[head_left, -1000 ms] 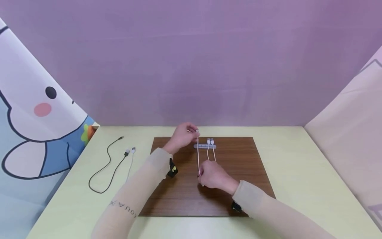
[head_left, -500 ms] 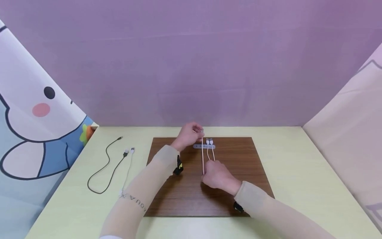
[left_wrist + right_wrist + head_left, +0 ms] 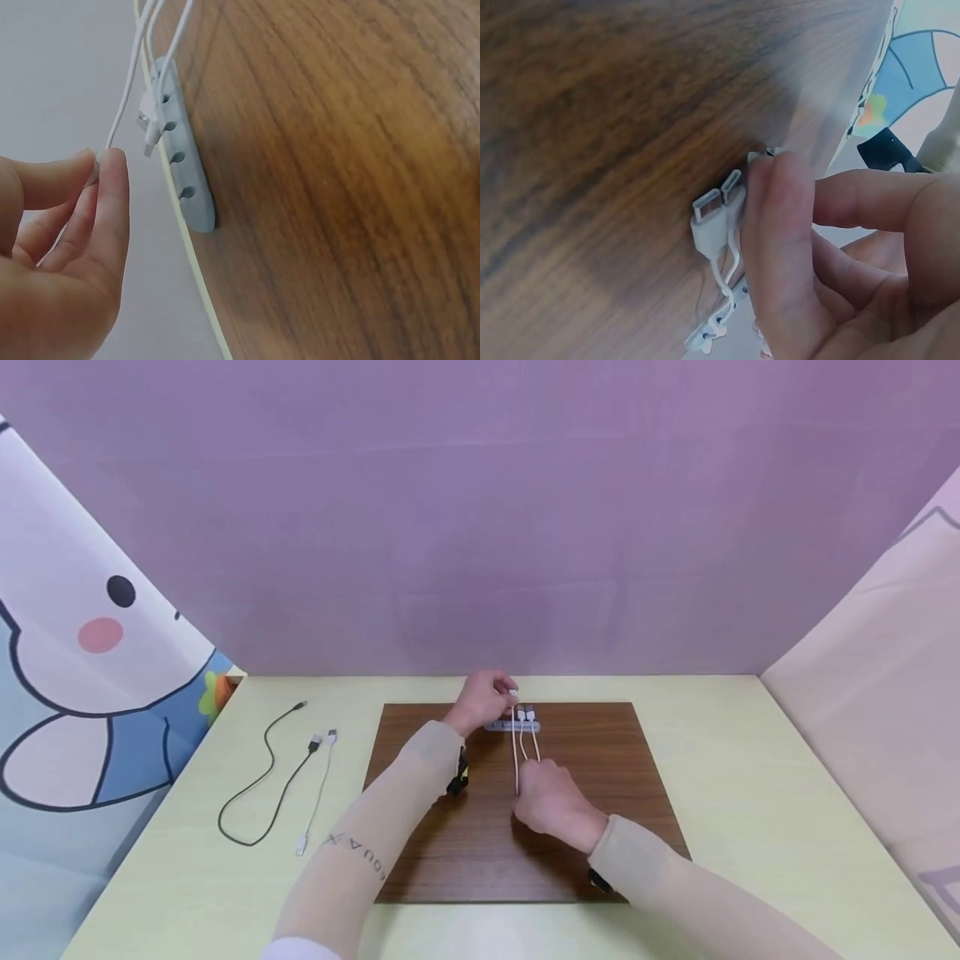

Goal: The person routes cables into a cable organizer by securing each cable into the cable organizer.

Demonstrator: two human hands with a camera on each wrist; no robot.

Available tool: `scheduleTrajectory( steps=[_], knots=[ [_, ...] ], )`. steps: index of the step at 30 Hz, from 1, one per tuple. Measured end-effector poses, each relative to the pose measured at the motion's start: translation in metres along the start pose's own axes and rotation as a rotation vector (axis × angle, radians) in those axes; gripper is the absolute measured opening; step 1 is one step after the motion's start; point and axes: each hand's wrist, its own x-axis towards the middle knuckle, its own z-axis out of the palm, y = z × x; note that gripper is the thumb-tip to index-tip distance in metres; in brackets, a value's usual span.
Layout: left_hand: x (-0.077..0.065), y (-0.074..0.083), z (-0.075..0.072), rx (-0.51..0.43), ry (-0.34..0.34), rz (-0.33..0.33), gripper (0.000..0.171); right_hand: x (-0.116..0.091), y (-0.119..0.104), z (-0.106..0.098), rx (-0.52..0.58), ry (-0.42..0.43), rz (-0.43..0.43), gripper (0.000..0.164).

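Note:
Thumb and fingertips of my left hand (image 3: pixel 67 247) pinch one end of a white USB cable (image 3: pixel 514 747) beyond the board's far edge. The cable runs taut toward me to my right hand (image 3: pixel 552 802), which pinches its other end low over the brown wooden board (image 3: pixel 600 768); a connector tip (image 3: pixel 772 151) peeks past those fingers. Beneath the cable, a grey-blue cable organizer (image 3: pixel 187 169) lies along the board's far edge. Two more white cables sit in neighbouring slots, with their USB plugs (image 3: pixel 526 714) beyond it. Their near connectors (image 3: pixel 709 217) lie beside my right fingers.
Left of the board on the pale table (image 3: pixel 187 893) lie a looped black USB cable (image 3: pixel 253 842) and a short white cable (image 3: pixel 321 793). A purple cloth backdrop (image 3: pixel 480 527) rises behind the table, with printed cloth (image 3: pixel 67 693) at the left.
Both hands have shifted right with the stretched white cable, the left one more. The cable now hangs beside the two cables in the organizer.

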Motion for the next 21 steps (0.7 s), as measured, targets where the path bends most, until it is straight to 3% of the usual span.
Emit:
scheduleTrajectory(
  steps=[16, 21],
  knots=[
    [0.0067, -0.0010, 0.0084, 0.234, 0.018, 0.033, 0.020, 0.0043, 0.0000, 0.0037, -0.077, 0.047, -0.060, 0.022],
    [0.0092, -0.0031, 0.0109, 0.264, 0.017, 0.035, 0.017, 0.0048, 0.0003, 0.0039, -0.099, 0.044, -0.066, 0.022]
  ],
)
